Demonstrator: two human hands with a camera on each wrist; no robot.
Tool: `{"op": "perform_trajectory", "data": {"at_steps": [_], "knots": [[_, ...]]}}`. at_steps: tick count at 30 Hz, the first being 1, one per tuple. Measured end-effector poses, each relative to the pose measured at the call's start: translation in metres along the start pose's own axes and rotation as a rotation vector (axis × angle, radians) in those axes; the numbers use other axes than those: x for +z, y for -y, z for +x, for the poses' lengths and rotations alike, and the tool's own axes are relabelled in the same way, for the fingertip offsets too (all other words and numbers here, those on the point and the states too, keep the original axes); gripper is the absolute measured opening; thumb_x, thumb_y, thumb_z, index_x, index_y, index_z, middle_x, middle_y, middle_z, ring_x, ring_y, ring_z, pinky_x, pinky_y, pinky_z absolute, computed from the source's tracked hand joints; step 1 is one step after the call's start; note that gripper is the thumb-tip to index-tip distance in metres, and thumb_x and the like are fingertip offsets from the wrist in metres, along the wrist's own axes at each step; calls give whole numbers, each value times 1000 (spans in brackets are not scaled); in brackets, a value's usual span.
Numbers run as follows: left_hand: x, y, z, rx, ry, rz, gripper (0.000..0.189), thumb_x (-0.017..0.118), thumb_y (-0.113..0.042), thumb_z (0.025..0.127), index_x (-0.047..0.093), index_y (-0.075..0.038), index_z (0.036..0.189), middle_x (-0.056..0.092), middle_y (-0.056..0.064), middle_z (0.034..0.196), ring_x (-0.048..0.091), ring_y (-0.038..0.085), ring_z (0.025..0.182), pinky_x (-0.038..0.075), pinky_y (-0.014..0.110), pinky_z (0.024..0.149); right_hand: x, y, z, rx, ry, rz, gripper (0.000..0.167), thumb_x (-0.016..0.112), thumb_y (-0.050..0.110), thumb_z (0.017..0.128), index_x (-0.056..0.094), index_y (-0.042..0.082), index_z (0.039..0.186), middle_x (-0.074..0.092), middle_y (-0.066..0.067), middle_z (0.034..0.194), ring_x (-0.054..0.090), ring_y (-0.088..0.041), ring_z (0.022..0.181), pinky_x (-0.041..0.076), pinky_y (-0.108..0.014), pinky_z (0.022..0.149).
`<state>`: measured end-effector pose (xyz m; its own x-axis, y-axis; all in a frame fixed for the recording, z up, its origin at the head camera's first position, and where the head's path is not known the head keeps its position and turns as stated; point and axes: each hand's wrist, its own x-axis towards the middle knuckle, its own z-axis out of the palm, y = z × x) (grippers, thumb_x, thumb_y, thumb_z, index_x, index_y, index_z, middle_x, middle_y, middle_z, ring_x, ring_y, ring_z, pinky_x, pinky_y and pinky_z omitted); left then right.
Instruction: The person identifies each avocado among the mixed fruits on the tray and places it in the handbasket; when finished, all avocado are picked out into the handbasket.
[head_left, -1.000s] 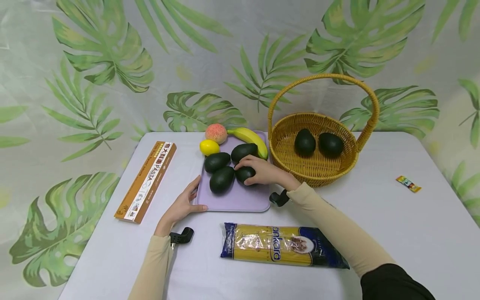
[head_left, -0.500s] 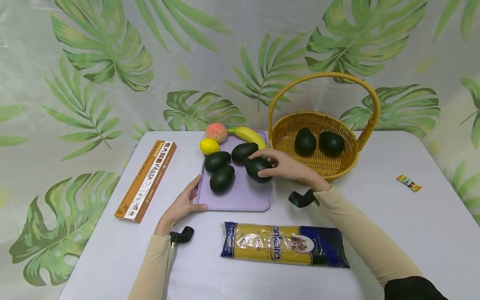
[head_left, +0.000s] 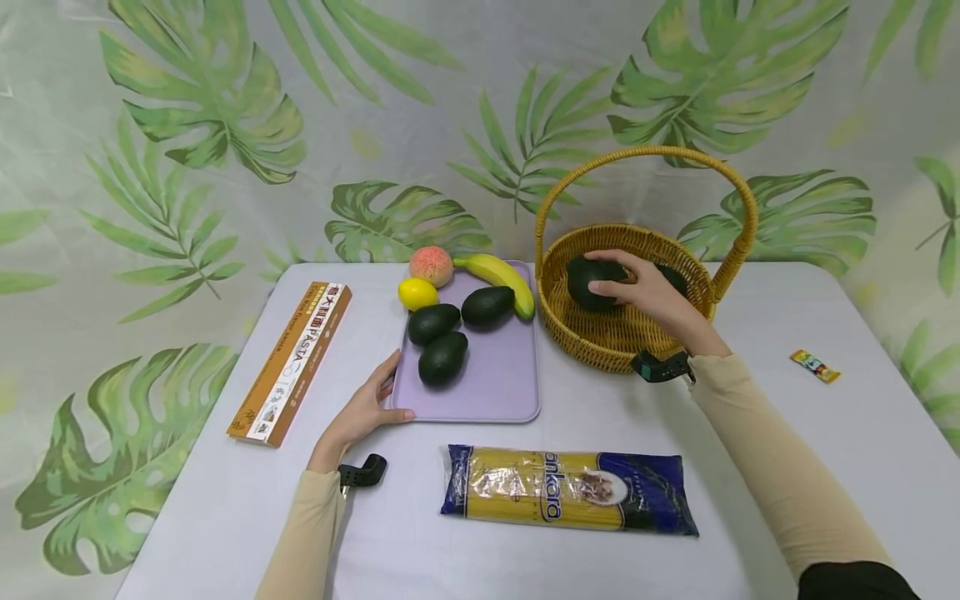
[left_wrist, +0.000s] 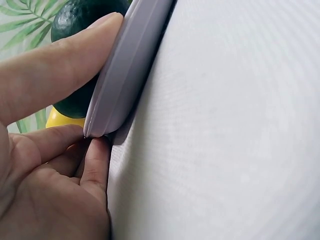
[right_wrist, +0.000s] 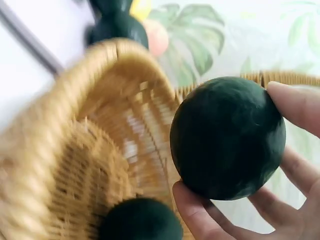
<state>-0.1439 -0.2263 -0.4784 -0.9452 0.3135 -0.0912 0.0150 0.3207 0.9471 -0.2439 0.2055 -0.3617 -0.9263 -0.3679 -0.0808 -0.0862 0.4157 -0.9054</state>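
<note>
Three dark green avocados (head_left: 443,360), smooth, plump and tapered, are carried by a lilac tray (head_left: 495,400) with rounded corners and a low raised rim. A curved yellow banana (head_left: 495,271) is laid along its far right part, while a waxy yellow lemon (head_left: 417,294) and a rough-skinned, pinkish peach (head_left: 431,267) are seen at its far left corner. The tray's near left corner is held by the left hand (head_left: 367,410), with the thumb laid on the rim and the fingers set against the outer side. A matching held avocado (head_left: 585,283) is gripped by the right hand (head_left: 651,292), whose thumb and fingers are parted to the fruit's width, over an oval basket (head_left: 618,354) woven of honey-brown wicker-like strands and spanned by a tall, wrapped handle (head_left: 660,151). Inside, one more dark fruit (head_left: 672,277) is partly hidden by that hand. On the white-covered tabletop (head_left: 405,550), a shiny, crinkled plastic spaghetti packet (head_left: 567,489) is laid before the tray, a long brown-and-white pasta box (head_left: 291,362) to its left, and a small yellow sachet (head_left: 815,365) well right of the basket.
</note>
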Motion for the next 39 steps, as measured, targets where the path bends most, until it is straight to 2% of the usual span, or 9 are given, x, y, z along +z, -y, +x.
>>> {"op": "perform_trajectory", "data": {"at_steps": [6, 9, 13, 16, 19, 23, 30, 36, 39], "knots": [[0, -2, -1, -19, -2, 6, 101, 77, 2, 77, 11, -3, 153, 4, 19, 158, 17, 40, 140, 20, 45, 115, -9, -6, 13, 24, -20, -18, 59, 60, 35, 95, 39, 16, 146, 23, -10, 154, 44, -37, 117, 41, -57, 92], [1, -11, -3, -18, 4, -1, 99, 75, 5, 77, 10, 2, 152, 5, 23, 157, 16, 43, 140, 19, 47, 115, -6, -5, 20, 31, -59, -59, 53, 59, 33, 96, 45, 11, 142, 28, -12, 152, 45, -36, 113, 42, -56, 88], [2, -27, -8, -16, 10, 1, 97, 74, 7, 77, 11, 6, 150, 5, 26, 156, 16, 45, 139, 19, 49, 114, 1, -2, 33, 60, -115, -92, 44, 56, 24, 97, 51, 2, 135, 35, -18, 148, 42, -40, 120, 40, -57, 94], [3, -31, -10, -10, 10, 11, 97, 74, 6, 77, 10, 6, 150, 5, 27, 155, 17, 47, 138, 20, 49, 114, 7, 0, 43, 84, -142, -114, 38, 55, 15, 97, 53, -1, 132, 40, -21, 143, 42, -41, 121, 40, -56, 97], [4, -32, -10, -14, 13, 2, 96, 74, 6, 78, 11, 6, 150, 6, 26, 156, 17, 46, 138, 20, 48, 114, 10, 1, 49, 103, -124, -153, 37, 54, 14, 98, 54, -2, 132, 45, -22, 137, 48, -40, 113, 43, -55, 93], [4, -31, -9, -32, 12, 2, 96, 74, 6, 78, 12, 4, 151, 6, 24, 156, 18, 44, 138, 20, 47, 114, 12, 1, 49, 114, -53, -172, 41, 53, 20, 99, 52, -2, 133, 48, -23, 133, 51, -39, 108, 46, -52, 92], [3, -30, -8, -31, 10, 16, 96, 74, 5, 77, 12, 4, 151, 6, 24, 156, 18, 44, 139, 20, 47, 114, 9, -3, 38, 98, 24, -85, 47, 50, 26, 101, 45, -3, 138, 45, -23, 136, 48, -40, 116, 46, -53, 95], [2, -32, -9, -31, 10, 20, 96, 73, 6, 78, 11, 5, 151, 5, 25, 156, 18, 45, 138, 20, 47, 114, 8, 0, 32, 70, 81, -45, 50, 52, 18, 99, 38, -3, 143, 34, -28, 144, 42, -41, 124, 43, -54, 98], [2, -32, -9, -31, 12, 18, 96, 73, 6, 78, 11, 5, 151, 5, 25, 156, 18, 45, 138, 20, 48, 114, 8, 1, 32, 53, 80, -44, 50, 52, 15, 99, 38, -4, 143, 33, -28, 144, 44, -41, 123, 43, -55, 98]]}}
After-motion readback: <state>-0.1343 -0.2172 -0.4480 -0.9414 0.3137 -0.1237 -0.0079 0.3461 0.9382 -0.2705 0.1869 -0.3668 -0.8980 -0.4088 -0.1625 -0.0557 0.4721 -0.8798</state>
